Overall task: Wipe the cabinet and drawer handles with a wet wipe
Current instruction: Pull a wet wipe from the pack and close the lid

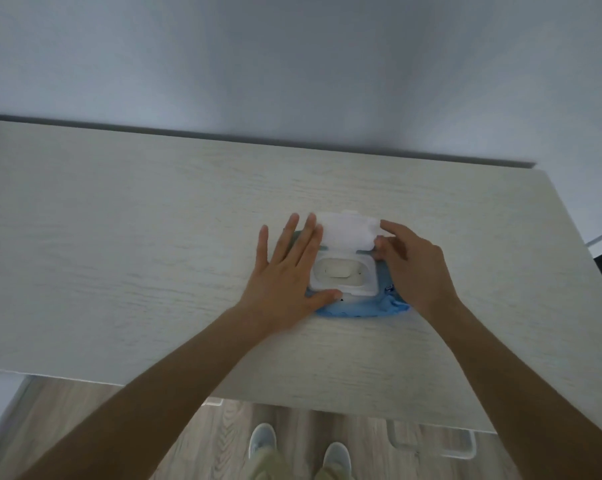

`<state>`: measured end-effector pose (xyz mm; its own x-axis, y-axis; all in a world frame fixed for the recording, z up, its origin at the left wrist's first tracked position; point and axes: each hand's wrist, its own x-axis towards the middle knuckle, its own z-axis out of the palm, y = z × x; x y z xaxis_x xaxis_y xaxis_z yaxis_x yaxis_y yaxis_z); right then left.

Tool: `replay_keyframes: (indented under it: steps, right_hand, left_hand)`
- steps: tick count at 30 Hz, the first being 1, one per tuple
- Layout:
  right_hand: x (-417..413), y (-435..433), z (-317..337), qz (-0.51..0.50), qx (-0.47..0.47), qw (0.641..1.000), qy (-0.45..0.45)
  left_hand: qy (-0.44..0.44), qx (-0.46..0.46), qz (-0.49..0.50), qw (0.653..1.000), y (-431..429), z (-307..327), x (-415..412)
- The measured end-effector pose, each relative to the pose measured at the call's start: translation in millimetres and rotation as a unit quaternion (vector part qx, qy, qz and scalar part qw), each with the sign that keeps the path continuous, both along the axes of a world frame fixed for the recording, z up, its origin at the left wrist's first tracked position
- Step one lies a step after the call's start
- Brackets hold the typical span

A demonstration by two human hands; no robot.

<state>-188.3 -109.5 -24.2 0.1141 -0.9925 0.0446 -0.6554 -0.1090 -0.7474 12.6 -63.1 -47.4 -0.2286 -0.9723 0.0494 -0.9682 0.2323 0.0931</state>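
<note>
One blue wipe pack (358, 306) lies on the cabinet top (119, 237), its one lid (348, 232) open toward 12 o'clock. Left hand (289, 275) presses it at 9 o'clock, fingers spread; right hand (413, 265), at 3 o'clock, pinches the lid.

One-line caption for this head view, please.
Left hand flat on a blue wet wipe pack on a pale tabletop, right hand at its open flip lid.

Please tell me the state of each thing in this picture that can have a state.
wet wipe pack: lying flat on the cabinet top
pack lid: flipped open, away from the person
dispensing opening: uncovered, no wipe pulled up
left hand: flat and open, pressing the pack down
right hand: fingers at the lid's right edge
</note>
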Motion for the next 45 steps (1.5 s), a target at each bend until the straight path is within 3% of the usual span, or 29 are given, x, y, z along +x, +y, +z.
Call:
replay_keyframes:
  steps: [4, 8, 11, 16, 25, 32, 37, 42, 45]
  right_hand:
    - [-4.7, 26.8, -3.3, 0.030, -0.045, 0.997, -0.054]
    - [1.2, 41.6, -12.9, 0.058, -0.099, 0.991, 0.062]
    - [3.8, 45.0, -16.3, 0.063, -0.100, 0.990, 0.078]
    - [8.2, 44.0, -14.7, 0.020, -0.078, 0.994, 0.069]
    - [42.0, 33.0, -2.6, -0.103, 0.044, 0.991, 0.066]
    - [39.1, 24.7, 6.3, -0.080, 0.150, 0.985, -0.022]
    - [26.7, 28.2, 6.5, -0.072, 0.129, 0.983, -0.106]
    - [21.9, 44.2, -6.0, -0.050, 0.017, 0.998, 0.028]
    - [26.7, 46.9, -7.8, -0.053, 0.022, 0.997, 0.045]
  left_hand:
    - [-0.011, 0.026, -0.006, 1.000, -0.9, -6.3, 0.5]
    - [-0.023, 0.030, 0.001, 0.999, 1.0, -6.3, -1.5]
    - [-0.006, 0.033, 0.013, 0.999, 6.3, -8.1, -4.5]
    - [0.014, 0.022, 0.035, 0.999, 10.3, -10.0, -8.0]
    - [0.039, 0.004, 0.037, 0.999, 11.1, -9.4, -10.3]
    - [0.069, -0.004, 0.075, 0.995, 7.2, -4.6, -15.2]
    - [0.069, -0.007, 0.101, 0.992, 5.6, -5.3, -17.9]
    - [0.068, -0.009, 0.095, 0.993, 5.9, -8.2, -15.6]
    - [0.073, -0.010, 0.093, 0.993, 6.7, -8.5, -15.7]
